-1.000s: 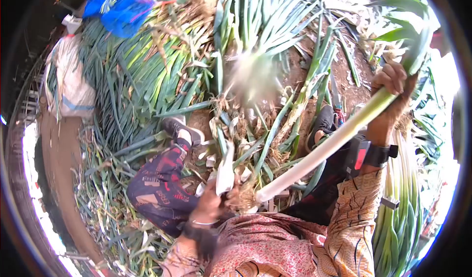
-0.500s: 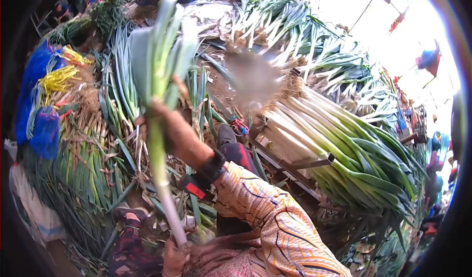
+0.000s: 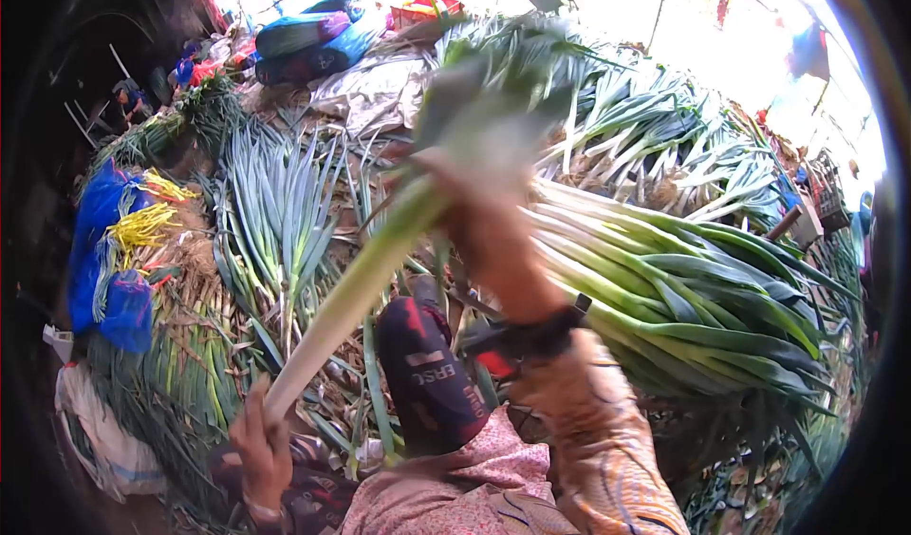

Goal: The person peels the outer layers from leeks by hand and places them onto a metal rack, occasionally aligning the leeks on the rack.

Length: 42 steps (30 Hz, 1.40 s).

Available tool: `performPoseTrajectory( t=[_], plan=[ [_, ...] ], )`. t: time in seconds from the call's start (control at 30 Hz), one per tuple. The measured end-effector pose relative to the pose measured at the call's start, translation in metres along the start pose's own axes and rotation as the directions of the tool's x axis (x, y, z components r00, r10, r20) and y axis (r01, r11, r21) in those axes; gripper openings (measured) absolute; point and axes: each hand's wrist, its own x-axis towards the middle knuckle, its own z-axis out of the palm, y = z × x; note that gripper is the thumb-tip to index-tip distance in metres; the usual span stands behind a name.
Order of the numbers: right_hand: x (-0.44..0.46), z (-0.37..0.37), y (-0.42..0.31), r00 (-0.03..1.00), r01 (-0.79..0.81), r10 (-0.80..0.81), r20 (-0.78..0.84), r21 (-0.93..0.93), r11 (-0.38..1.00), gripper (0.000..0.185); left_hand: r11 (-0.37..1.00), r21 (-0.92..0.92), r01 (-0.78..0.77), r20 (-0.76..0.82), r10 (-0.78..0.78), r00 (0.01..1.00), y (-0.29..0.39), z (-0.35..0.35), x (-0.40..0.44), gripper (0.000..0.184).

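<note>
A single thick leek (image 3: 353, 300) slants across the middle of the view, its white end low on the left and its green top blurred higher up. Near the white end, my left hand (image 3: 261, 445) is closed around the stalk. My right hand (image 3: 493, 236), smeared by motion, grips the leek where the leaves begin. Just beyond my right hand lies a stacked bundle of leeks (image 3: 655, 283) in a metal frame, white shafts toward me and green leaves to the right.
Loose leeks (image 3: 285, 203) cover the ground left of centre. Farther left are yellow ties (image 3: 142, 226) and a blue bag (image 3: 100, 231). More leeks (image 3: 655, 136) lie behind the bundle. At the back are a pale sheet (image 3: 370, 98) and blue wrapped bundles (image 3: 313, 41). My knee (image 3: 427, 374) is below the leek.
The leek has gone from nearly upright to a slant, its leafy top swinging right with my right hand. My left hand has moved left and slightly up, still on the white end.
</note>
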Motion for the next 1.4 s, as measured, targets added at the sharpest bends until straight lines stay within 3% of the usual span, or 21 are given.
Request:
performPoseTrajectory(
  t=[0.03,0.07,0.1,0.13,0.2,0.27,0.3,0.33,0.37,0.4,0.47,0.5,0.53,0.6,0.63,0.7,0.8,0.93,1.07,1.27,1.4],
  plan=[
    [-0.016,-0.016,-0.034,0.978,0.194,-0.197,0.065,0.049,0.980,0.029,0.997,-0.060,-0.051,0.047,0.054,0.997,0.009,0.004,0.030,0.040],
    [-0.029,-0.038,-0.064,0.896,0.407,-0.385,0.223,-0.062,0.911,0.033,0.955,-0.083,-0.283,-0.054,0.280,0.959,0.021,0.019,0.065,0.034],
    [-0.054,-0.053,-0.090,0.884,0.462,-0.444,0.148,-0.128,0.877,0.035,0.925,-0.116,-0.361,0.007,0.364,0.931,0.039,0.025,0.097,0.032],
    [-0.075,-0.057,-0.123,0.908,0.419,-0.413,0.072,-0.213,0.883,0.036,0.866,-0.127,-0.483,-0.004,0.487,0.873,0.059,0.038,0.130,0.030],
    [-0.124,-0.074,-0.149,0.821,0.375,-0.456,-0.343,-0.277,0.885,0.037,0.762,-0.234,-0.603,0.001,0.621,0.784,0.094,0.073,0.182,0.040],
    [-0.188,-0.142,-0.152,0.871,0.046,-0.244,-0.426,-0.424,0.904,0.044,0.676,-0.290,-0.677,-0.001,0.707,0.707,0.111,0.134,0.220,0.036],
    [-0.213,-0.145,-0.143,0.892,-0.033,-0.177,-0.415,-0.452,0.891,0.042,0.629,-0.347,-0.696,-0.026,0.735,0.678,0.114,0.181,0.232,0.033],
    [-0.234,-0.146,-0.136,0.906,-0.117,-0.104,-0.411,-0.478,0.871,0.040,0.625,-0.332,-0.707,0.067,0.763,0.643,0.118,0.217,0.238,0.031],
    [-0.248,-0.144,-0.130,0.767,-0.478,0.095,-0.635,-0.465,0.745,0.031,0.628,-0.309,-0.714,0.174,0.775,0.607,0.117,0.257,0.239,0.030],
    [-0.256,-0.144,-0.127,0.523,-0.774,0.225,-0.822,-0.348,0.529,0.024,0.709,-0.245,-0.661,0.420,0.693,0.586,0.119,0.291,0.237,0.028],
    [-0.270,-0.118,-0.128,0.653,-0.639,0.173,-0.738,-0.412,0.650,0.025,0.740,-0.279,-0.612,0.486,0.658,0.575,0.115,0.332,0.226,0.024],
    [-0.269,-0.105,-0.133,0.670,-0.578,0.016,-0.742,-0.507,0.640,0.028,0.749,-0.270,-0.605,0.505,0.645,0.574,0.113,0.342,0.226,0.025],
    [-0.264,-0.100,-0.137,0.766,-0.417,-0.173,-0.619,-0.684,0.599,0.028,0.752,-0.257,-0.607,0.522,0.637,0.568,0.113,0.341,0.232,0.025],
    [-0.243,-0.105,-0.145,0.789,-0.398,-0.350,-0.506,-0.853,0.337,0.033,0.727,-0.285,-0.624,0.433,0.679,0.593,0.098,0.354,0.235,0.028],
    [-0.222,-0.107,-0.148,0.856,-0.380,-0.365,-0.366,-0.924,0.036,0.035,0.744,-0.265,-0.613,0.461,0.656,0.597,0.098,0.346,0.240,0.028],
    [-0.178,-0.116,-0.148,0.964,-0.226,-0.245,-0.105,-0.809,-0.542,0.039,0.749,-0.247,-0.614,0.474,0.647,0.598,0.092,0.339,0.245,0.029],
    [-0.173,-0.173,-0.102,0.981,-0.133,-0.004,-0.194,-0.655,-0.744,0.050,0.792,-0.200,-0.576,0.537,0.581,0.612,0.096,0.334,0.242,0.027],
    [-0.173,-0.182,-0.091,0.978,-0.090,0.056,-0.199,-0.655,-0.751,0.053,0.723,-0.190,-0.664,0.455,0.664,0.593,0.089,0.353,0.241,0.024],
    [-0.164,-0.184,-0.122,0.963,-0.053,0.155,-0.219,-0.724,-0.688,0.053,0.744,-0.316,-0.589,0.431,0.665,0.609,0.092,0.350,0.243,0.033],
    [-0.169,-0.185,-0.121,0.971,0.015,0.166,-0.169,-0.656,-0.755,0.054,0.740,-0.328,-0.587,0.372,0.672,0.640,0.090,0.347,0.242,0.019],
    [-0.185,-0.161,-0.154,0.931,-0.355,-0.330,-0.157,-0.601,-0.716,0.044,0.773,-0.259,-0.580,0.430,0.630,0.647,0.089,0.347,0.241,0.025]
  ],
)
